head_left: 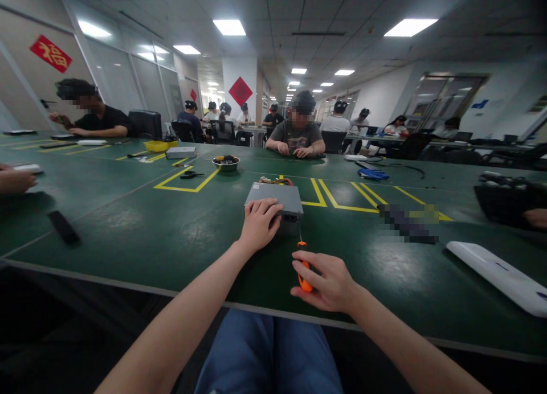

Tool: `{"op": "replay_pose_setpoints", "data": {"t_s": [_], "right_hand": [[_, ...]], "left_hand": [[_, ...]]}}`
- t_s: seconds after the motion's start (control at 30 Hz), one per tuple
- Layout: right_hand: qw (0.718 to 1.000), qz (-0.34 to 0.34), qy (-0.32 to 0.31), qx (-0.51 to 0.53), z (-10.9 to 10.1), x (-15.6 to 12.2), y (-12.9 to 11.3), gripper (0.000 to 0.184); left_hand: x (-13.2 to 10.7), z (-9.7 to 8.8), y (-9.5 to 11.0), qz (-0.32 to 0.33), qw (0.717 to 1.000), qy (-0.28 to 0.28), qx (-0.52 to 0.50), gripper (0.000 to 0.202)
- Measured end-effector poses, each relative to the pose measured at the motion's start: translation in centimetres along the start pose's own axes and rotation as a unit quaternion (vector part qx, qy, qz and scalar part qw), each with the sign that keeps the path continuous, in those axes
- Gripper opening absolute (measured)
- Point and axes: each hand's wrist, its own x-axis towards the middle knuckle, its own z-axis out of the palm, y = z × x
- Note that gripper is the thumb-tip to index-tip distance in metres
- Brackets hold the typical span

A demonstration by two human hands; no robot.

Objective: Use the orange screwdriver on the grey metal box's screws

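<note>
A grey metal power supply (277,196) lies on the green table in front of me, its wires (277,181) bunched at the far side. My left hand (260,223) holds it at the near left, fingers spread over the top and thumb by the front face. In my right hand (322,280) is a screwdriver (303,269) with an orange and black handle, gripped between thumb and fingers. Its thin shaft points away from me to the near right corner of the power supply, beside a dark socket (292,217). Whether the tip sits in a screw is too small to tell.
On the green table (179,234) are a metal bowl (225,163), a yellow tray (160,146), blue gloves (371,173), a white elongated case (498,274) and a black bar-shaped object (64,228). A co-worker (297,129) sits opposite; others' hands show at both sides.
</note>
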Motion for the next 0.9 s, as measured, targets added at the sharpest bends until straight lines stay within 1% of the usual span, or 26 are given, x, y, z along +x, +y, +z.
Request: {"op": "replay_pose_setpoints", "data": {"t_s": [0.13, 0.2, 0.3, 0.37, 0.5, 0.9], "right_hand": [[0.998, 0.04, 0.031, 0.034, 0.4, -0.4, -0.2, 0.036], [0.998, 0.036, 0.037, 0.04, 0.3, -0.4, -0.3, 0.034], [0.999, -0.011, 0.025, 0.027, 0.4, 0.0, -0.6, 0.028], [0.999, -0.031, 0.009, 0.024, 0.5, 0.3, -0.8, 0.027], [0.999, -0.022, -0.018, 0.038, 0.9, 0.5, -0.9, 0.028], [0.999, -0.002, -0.041, 0.031, 1.3, 0.6, -0.7, 0.027]], "left_hand": [[0.0, -0.1, 0.0, 0.003, 1.0, -0.001, -0.001, 0.025], [0.0, -0.1, 0.0, 0.0, 1.0, -0.001, -0.001, 0.025], [-0.1, -0.1, 0.0, 0.001, 1.0, -0.001, -0.002, 0.024], [-0.1, -0.1, 0.0, 0.002, 1.0, 0.0, -0.002, 0.024], [-0.1, -0.2, 0.0, -0.001, 1.0, 0.001, 0.0, 0.025], [-0.1, 0.0, 0.0, -0.001, 1.0, 0.005, -0.004, 0.025]]}}
